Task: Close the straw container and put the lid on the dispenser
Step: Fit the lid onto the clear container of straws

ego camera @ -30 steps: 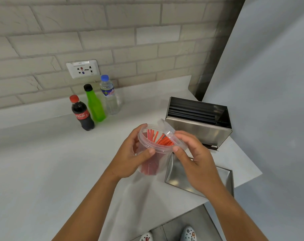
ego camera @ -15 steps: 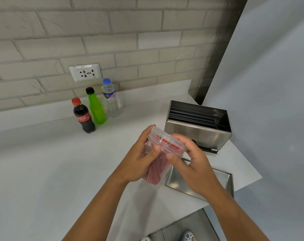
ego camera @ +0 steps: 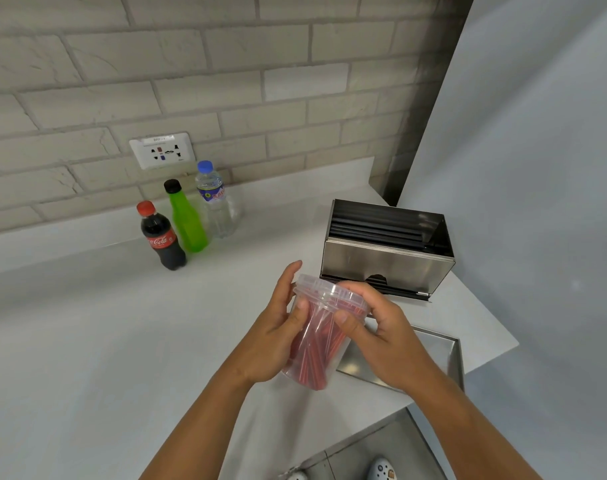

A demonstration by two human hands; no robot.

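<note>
The left hand [ego camera: 278,336] wraps the side wall of the clear straw container [ego camera: 317,344], fingers curled around it with the thumb on the near side; the right hand [ego camera: 381,337] closes on the rim at the opposite side, thumb pressing at the edge of the clear container lid [ego camera: 326,294]. The container is held tilted above the counter [ego camera: 104,341], just in front of the stainless steel dispenser [ego camera: 387,258]. Handling judgement: the container is thin-walled plastic filled with red straws [ego camera: 316,351], so it should be light, slightly flexible and prone to denting under a hard squeeze; grip the wall low and press the lid around its rim. Whether the lid is fully seated cannot be determined, since the far rim is hidden by the fingers. The dispenser stands open at the top, with black straws [ego camera: 375,226] inside. Its flat steel dispenser lid [ego camera: 430,355] lies on the counter near the front edge, partly covered by the right hand and container; it is likely stiff, smooth and slippery, best taken by its edges.
</note>
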